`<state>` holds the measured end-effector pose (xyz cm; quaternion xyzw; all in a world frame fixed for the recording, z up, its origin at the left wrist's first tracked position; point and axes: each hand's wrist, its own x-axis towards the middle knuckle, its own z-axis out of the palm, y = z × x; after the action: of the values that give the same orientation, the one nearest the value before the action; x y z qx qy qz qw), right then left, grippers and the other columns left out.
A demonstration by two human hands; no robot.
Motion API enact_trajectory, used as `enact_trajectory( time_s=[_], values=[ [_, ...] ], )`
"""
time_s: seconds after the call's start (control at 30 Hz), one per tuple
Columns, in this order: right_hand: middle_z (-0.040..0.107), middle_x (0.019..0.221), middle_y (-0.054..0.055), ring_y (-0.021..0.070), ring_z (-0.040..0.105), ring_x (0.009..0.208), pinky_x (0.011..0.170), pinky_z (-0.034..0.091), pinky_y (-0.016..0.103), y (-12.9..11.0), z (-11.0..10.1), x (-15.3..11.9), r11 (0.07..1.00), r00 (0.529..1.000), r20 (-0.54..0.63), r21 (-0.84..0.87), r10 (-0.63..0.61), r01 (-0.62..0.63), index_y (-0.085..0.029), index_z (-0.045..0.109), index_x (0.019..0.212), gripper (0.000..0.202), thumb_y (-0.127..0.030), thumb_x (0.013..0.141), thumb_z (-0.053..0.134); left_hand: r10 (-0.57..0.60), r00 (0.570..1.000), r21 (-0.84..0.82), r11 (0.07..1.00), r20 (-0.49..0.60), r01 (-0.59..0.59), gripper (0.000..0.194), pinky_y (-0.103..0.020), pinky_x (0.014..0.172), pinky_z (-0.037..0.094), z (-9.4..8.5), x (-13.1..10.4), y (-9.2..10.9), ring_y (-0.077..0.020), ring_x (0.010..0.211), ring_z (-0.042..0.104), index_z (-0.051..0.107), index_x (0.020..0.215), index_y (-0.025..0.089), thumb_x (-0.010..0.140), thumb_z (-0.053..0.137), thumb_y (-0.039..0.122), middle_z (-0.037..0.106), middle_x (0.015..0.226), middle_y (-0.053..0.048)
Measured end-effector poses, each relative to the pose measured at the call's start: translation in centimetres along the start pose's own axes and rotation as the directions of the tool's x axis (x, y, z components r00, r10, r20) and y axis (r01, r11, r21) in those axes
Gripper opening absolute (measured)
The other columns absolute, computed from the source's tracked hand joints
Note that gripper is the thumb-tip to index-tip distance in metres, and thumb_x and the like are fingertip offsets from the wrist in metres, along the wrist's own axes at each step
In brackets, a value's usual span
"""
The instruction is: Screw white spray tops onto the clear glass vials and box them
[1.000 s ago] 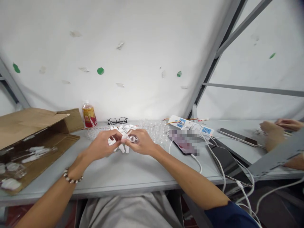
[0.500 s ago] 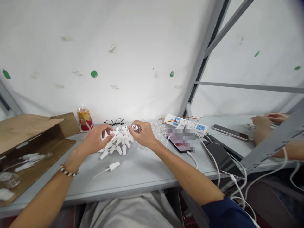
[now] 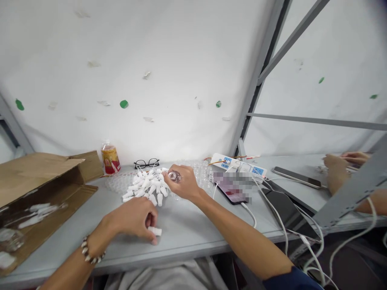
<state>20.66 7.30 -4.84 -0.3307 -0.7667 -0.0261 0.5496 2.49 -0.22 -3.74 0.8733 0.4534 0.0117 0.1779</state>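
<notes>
White sprayer top (image 3: 156, 231) at your left hand (image 3: 134, 217)'s fingertips, clear bottle (image 3: 173, 176) in your right hand (image 3: 184, 182)

The sprayer top could slip or roll: it lies on its side at your left thumb and forefinger, near the tabletop (image 3: 193, 225)'s front edge, and a loose pinch might send it over. Any thin stem on it is hidden by your palm and could bend if squeezed. Your right hand, beside the pile of white sprayer tops (image 3: 148, 185), might knock some loose if it swings left. The bottle's smooth wall could slide if your grip slackens.

Your left hand is partly curled, palm down; whether it has closed firmly on the sprayer top, you cannot tell from here. Your right hand is wrapped around the bottle, its mouth showing beside the thumb.
</notes>
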Motion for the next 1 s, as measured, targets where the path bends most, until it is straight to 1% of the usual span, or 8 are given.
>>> enact_trajectory(
  time_s=[0.17, 0.27, 0.37, 0.57, 0.73, 0.8, 0.9, 1.0],
  values=[
    [0.045, 0.045, -0.003, 0.0090, 0.040, 0.044, 0.051, 0.033, 0.023, 0.4, 0.1, 0.0, 1.000, 0.998, -0.055, -0.008, -0.003, 0.002, -0.020, 0.047, 0.055, 0.032, -0.036, 0.083, 0.052, 0.069, 0.937, 0.128, 0.991, -0.342, -0.027, 0.020, -0.026, 0.060, 0.040, -3.7, 0.2, -1.1, -0.0159, 0.065, 0.059, 0.068, 0.074, 0.022, 0.075, 0.062, 0.041, 0.069, 0.072, 0.000],
    [0.047, 0.047, -0.003, 0.0092, 0.041, 0.045, 0.051, 0.034, 0.023, 0.5, 0.0, 0.1, 1.000, 0.998, -0.055, -0.018, 0.002, -0.003, -0.020, 0.048, 0.056, 0.032, -0.037, 0.083, 0.053, 0.007, 0.825, 0.190, 0.974, -0.565, 0.122, 0.034, -0.027, 0.063, 0.041, -7.2, 2.1, -4.0, -0.0193, 0.073, 0.062, 0.067, 0.089, 0.022, 0.083, 0.052, 0.052, 0.070, 0.081, -0.003],
    [0.046, 0.047, -0.003, 0.0091, 0.040, 0.045, 0.051, 0.033, 0.023, 0.5, -0.1, 0.1, 1.000, 0.999, -0.036, -0.027, -0.007, 0.006, -0.020, 0.048, 0.057, 0.032, -0.038, 0.083, 0.053, -0.084, 0.764, 0.179, 0.951, -0.640, 0.254, 0.036, -0.029, 0.066, 0.042, -8.5, 4.7, -7.1, -0.0222, 0.082, 0.064, 0.065, 0.100, 0.022, 0.087, 0.046, 0.050, 0.071, 0.087, -0.005],
    [0.045, 0.046, -0.003, 0.0091, 0.038, 0.044, 0.050, 0.032, 0.022, 0.6, 0.0, 0.1, 0.998, 1.000, -0.015, -0.054, -0.013, 0.012, -0.020, 0.046, 0.056, 0.032, -0.037, 0.083, 0.052, -0.068, 0.872, 0.175, 0.969, -0.485, 0.172, 0.029, -0.028, 0.069, 0.044, -5.5, 6.6, -10.1, -0.0230, 0.093, 0.064, 0.066, 0.104, 0.027, 0.084, 0.052, 0.043, 0.071, 0.106, -0.004],
    [0.049, 0.048, -0.003, 0.0091, 0.041, 0.045, 0.051, 0.032, 0.022, 0.7, -0.2, 0.3, 0.998, 1.000, -0.006, -0.068, 0.008, -0.009, -0.020, 0.051, 0.059, 0.032, -0.039, 0.084, 0.052, -0.005, 0.864, 0.111, 0.991, -0.504, 0.071, 0.023, -0.027, 0.066, 0.045, -5.2, 5.6, -9.9, -0.0188, 0.081, 0.064, 0.067, 0.099, 0.025, 0.085, 0.052, 0.037, 0.070, 0.103, -0.003],
    [0.050, 0.049, -0.003, 0.0092, 0.042, 0.045, 0.051, 0.031, 0.022, 0.6, -0.4, 0.4, 0.996, 0.999, 0.020, -0.076, 0.040, -0.039, -0.020, 0.053, 0.061, 0.032, -0.042, 0.085, 0.053, 0.046, 0.806, 0.141, 0.989, -0.590, 0.046, 0.024, -0.027, 0.064, 0.044, -5.3, 5.3, -9.1, -0.0171, 0.075, 0.062, 0.066, 0.096, 0.023, 0.089, 0.048, 0.037, 0.069, 0.100, -0.004],
    [0.058, 0.056, -0.002, 0.0099, 0.047, 0.049, 0.052, 0.031, 0.022, 0.7, -0.5, 0.5, 0.991, 0.997, 0.039, -0.122, 0.063, -0.058, -0.020, 0.056, 0.066, 0.031, -0.043, 0.087, 0.053, 0.200, 0.665, 0.251, 0.968, -0.720, -0.019, 0.026, -0.026, 0.061, 0.043, -4.9, 5.1, -7.3, -0.0144, 0.068, 0.059, 0.063, 0.095, 0.020, 0.091, 0.046, 0.039, 0.067, 0.095, -0.006],
    [0.065, 0.064, 0.000, 0.0113, 0.051, 0.052, 0.055, 0.030, 0.024, 0.8, -0.1, 0.3, 0.974, 0.999, 0.049, -0.226, 0.011, 0.001, -0.020, 0.057, 0.069, 0.022, -0.034, 0.085, 0.055, 0.432, 0.531, 0.396, 0.899, -0.728, -0.188, 0.030, -0.027, 0.061, 0.045, -3.7, 5.2, -5.3, -0.0140, 0.064, 0.058, 0.059, 0.098, 0.019, 0.089, 0.048, 0.045, 0.066, 0.086, -0.006]
  ],
)
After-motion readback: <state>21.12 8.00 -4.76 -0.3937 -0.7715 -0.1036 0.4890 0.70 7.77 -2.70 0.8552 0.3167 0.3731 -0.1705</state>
